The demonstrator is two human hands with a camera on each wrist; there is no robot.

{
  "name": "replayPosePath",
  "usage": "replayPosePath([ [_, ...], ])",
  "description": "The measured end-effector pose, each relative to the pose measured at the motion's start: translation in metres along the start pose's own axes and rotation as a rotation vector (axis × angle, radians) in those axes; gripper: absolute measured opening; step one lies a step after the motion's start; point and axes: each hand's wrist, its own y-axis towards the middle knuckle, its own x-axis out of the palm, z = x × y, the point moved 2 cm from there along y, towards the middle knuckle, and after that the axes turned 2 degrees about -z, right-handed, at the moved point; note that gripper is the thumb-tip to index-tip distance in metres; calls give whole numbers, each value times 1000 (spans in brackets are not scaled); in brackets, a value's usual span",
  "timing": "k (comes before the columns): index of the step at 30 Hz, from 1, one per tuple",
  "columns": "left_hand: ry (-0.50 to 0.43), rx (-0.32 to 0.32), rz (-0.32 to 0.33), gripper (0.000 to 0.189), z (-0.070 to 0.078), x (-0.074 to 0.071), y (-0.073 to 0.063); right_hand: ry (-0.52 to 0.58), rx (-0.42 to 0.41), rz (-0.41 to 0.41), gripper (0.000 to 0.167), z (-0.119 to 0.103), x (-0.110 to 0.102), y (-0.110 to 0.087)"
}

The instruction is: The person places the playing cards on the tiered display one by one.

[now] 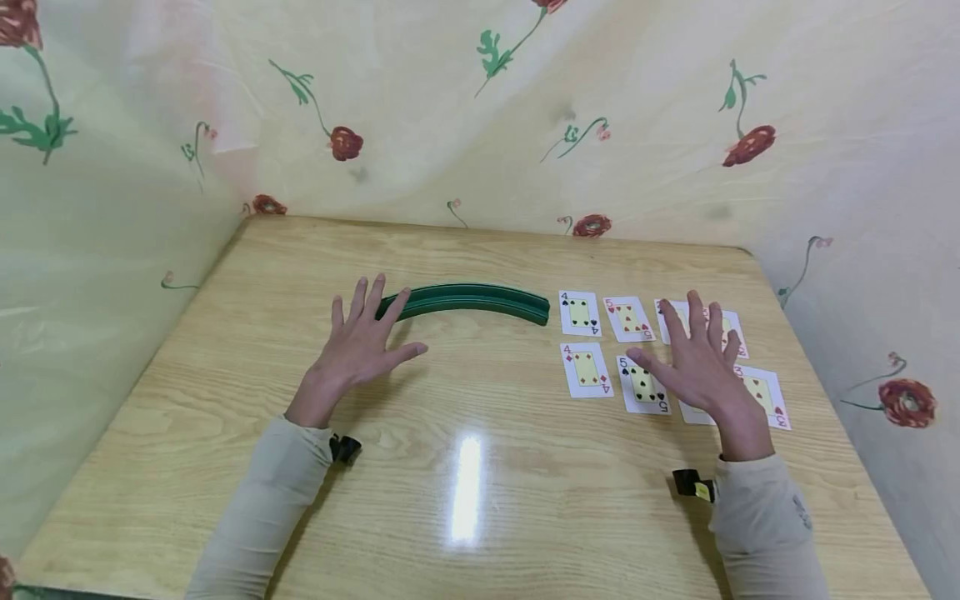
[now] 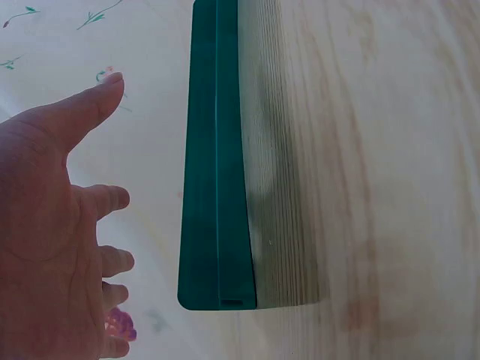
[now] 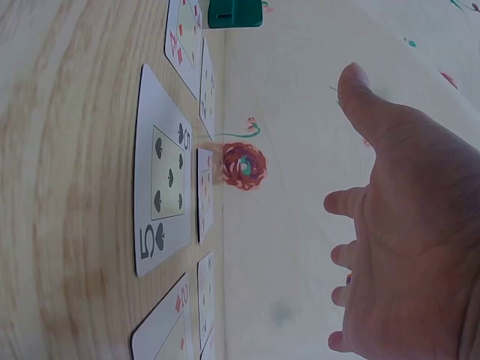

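A curved green card holder point(image 1: 472, 297) lies toward the back middle of the table. My left hand point(image 1: 362, 337) hovers at its left end, fingers spread and holding nothing; in the left wrist view the green holder point(image 2: 217, 187) shows beside the thumb. My right hand point(image 1: 701, 362) is spread over the right part of two rows of face-up playing cards, partly hiding some. Among them are the four of spades point(image 1: 580, 313), five of hearts point(image 1: 628, 319), four of diamonds point(image 1: 587, 370) and five of spades point(image 1: 642, 385). That five of spades point(image 3: 163, 171) appears large in the right wrist view.
The wooden table point(image 1: 465, 400) carries a bright light reflection near its middle. Flower-printed sheeting point(image 1: 450, 108) hangs along its back and both sides. Small black wrist cameras sit at the left sleeve point(image 1: 262, 500) and right sleeve point(image 1: 765, 525).
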Motion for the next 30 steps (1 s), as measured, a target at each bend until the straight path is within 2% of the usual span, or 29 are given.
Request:
replayPosePath([
  [10, 8, -7, -17, 91, 1, 1, 0, 8, 6, -25, 97, 0, 2, -1],
  [19, 8, -2, 3, 91, 1, 1, -1, 8, 11, -25, 97, 4, 1, -1],
  [26, 11, -25, 13, 91, -5, -1, 2, 10, 19, -8, 97, 13, -7, 0],
  [30, -16, -47, 21, 91, -11, -2, 4, 22, 34, -26, 97, 19, -9, 1],
])
